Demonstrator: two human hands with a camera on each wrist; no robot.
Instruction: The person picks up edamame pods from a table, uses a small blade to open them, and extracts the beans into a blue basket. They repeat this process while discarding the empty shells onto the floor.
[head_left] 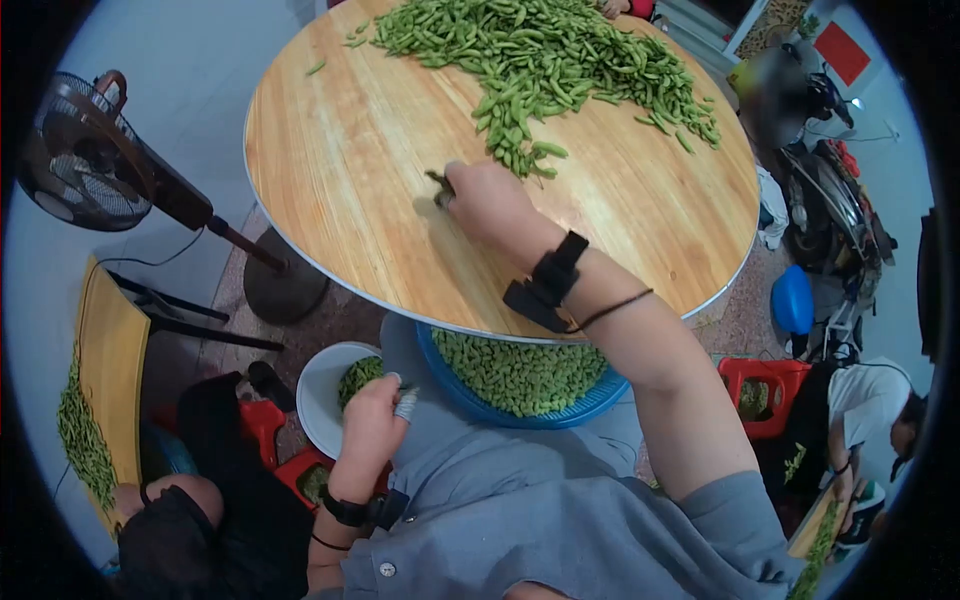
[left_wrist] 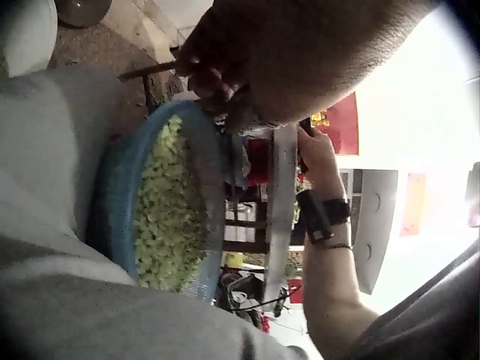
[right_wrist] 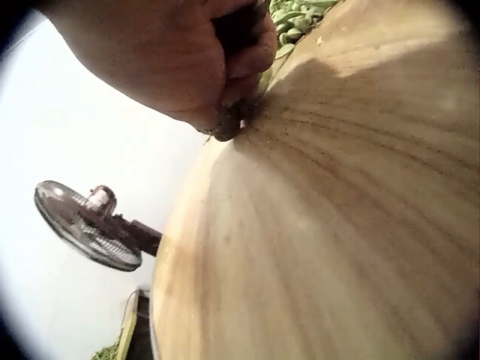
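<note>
My right hand [head_left: 487, 200] reaches over the round wooden table [head_left: 350, 200], fingers curled and tips down at the surface. Something dark shows at those fingertips [right_wrist: 227, 129]; I cannot tell whether it is a held piece or a covering. Just beyond lies a large heap of green soybean pods [head_left: 540, 80]. Low down, my left hand [head_left: 370, 420] hovers beside the white bucket [head_left: 318, 410], fingers curled, a grey wrap round one digit. No held thing shows there. Shelled green beans fill a blue basket [head_left: 520, 375], partly under the table edge.
A standing fan [head_left: 90, 150] is at the left. Other people sit at both sides, one beside a low table [head_left: 110, 350] with pods on it. Red stools [head_left: 765, 385] and a blue object [head_left: 792, 300] stand on the right. Another hand [head_left: 615, 8] shows at the table's far side.
</note>
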